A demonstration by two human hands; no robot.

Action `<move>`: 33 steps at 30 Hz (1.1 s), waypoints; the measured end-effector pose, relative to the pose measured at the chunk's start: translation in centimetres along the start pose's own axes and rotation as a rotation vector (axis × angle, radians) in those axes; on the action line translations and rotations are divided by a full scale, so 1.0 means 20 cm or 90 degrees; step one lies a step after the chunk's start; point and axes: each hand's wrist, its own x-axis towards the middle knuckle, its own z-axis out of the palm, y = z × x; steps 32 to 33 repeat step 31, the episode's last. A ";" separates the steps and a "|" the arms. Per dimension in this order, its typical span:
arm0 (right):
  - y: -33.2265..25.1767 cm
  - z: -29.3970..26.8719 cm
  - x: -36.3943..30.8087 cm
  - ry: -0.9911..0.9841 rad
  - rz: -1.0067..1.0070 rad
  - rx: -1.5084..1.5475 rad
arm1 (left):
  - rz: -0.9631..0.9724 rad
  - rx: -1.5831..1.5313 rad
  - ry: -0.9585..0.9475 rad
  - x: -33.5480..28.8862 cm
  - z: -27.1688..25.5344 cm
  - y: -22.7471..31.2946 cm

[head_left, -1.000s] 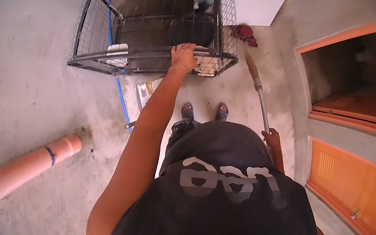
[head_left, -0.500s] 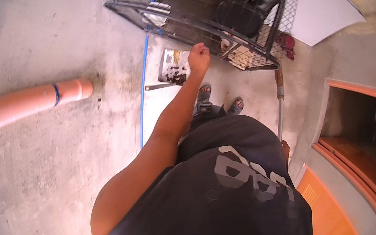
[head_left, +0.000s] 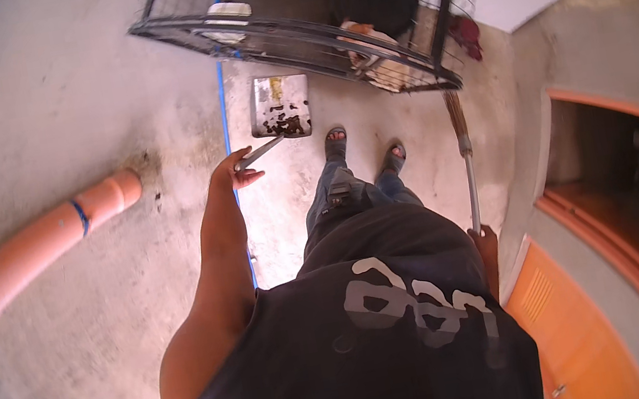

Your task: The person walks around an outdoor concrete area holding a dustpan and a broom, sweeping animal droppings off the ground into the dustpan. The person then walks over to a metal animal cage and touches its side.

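Observation:
My left hand (head_left: 237,169) is at the end of a dustpan's grey handle, thumb and fingers loosely on either side of it. The dustpan (head_left: 262,108) is a pale, square-edged pan with dark clumps and a yellowish stain in it, resting on the concrete floor. My right hand (head_left: 485,241), partly hidden by my shirt, is closed around the pale handle of a broom (head_left: 467,162). The broom's brown bristles stand upward, near the cage's corner.
A black wire cage (head_left: 284,40) stands ahead, with a brown-and-white animal (head_left: 380,54) inside. A blue hose (head_left: 227,122) runs along the floor. An orange pipe (head_left: 32,248) lies at left. Orange cabinet doors (head_left: 564,319) line the right, and a dark red cloth (head_left: 466,35) lies beyond the cage.
My left hand has come down and left from before the cage to the dustpan handle. The view has turned and shifted, and more of my right hand on the broom shows.

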 end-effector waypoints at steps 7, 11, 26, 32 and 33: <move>0.33 0.07 -0.09 0.012 0.068 0.125 | -0.122 -0.055 -0.315 0.10 0.17 -0.09; 0.53 0.06 -0.10 0.032 0.034 0.168 | -0.075 -0.044 -0.305 -0.04 0.20 -0.29; 1.87 -0.17 -0.21 0.070 0.078 0.199 | -0.123 0.166 -0.308 -0.51 0.94 -1.16; 2.15 -0.10 -0.34 0.115 0.113 0.189 | -0.134 0.218 -0.419 -0.43 1.34 -1.46; 2.15 -0.10 -0.34 0.115 0.113 0.189 | -0.134 0.218 -0.419 -0.43 1.34 -1.46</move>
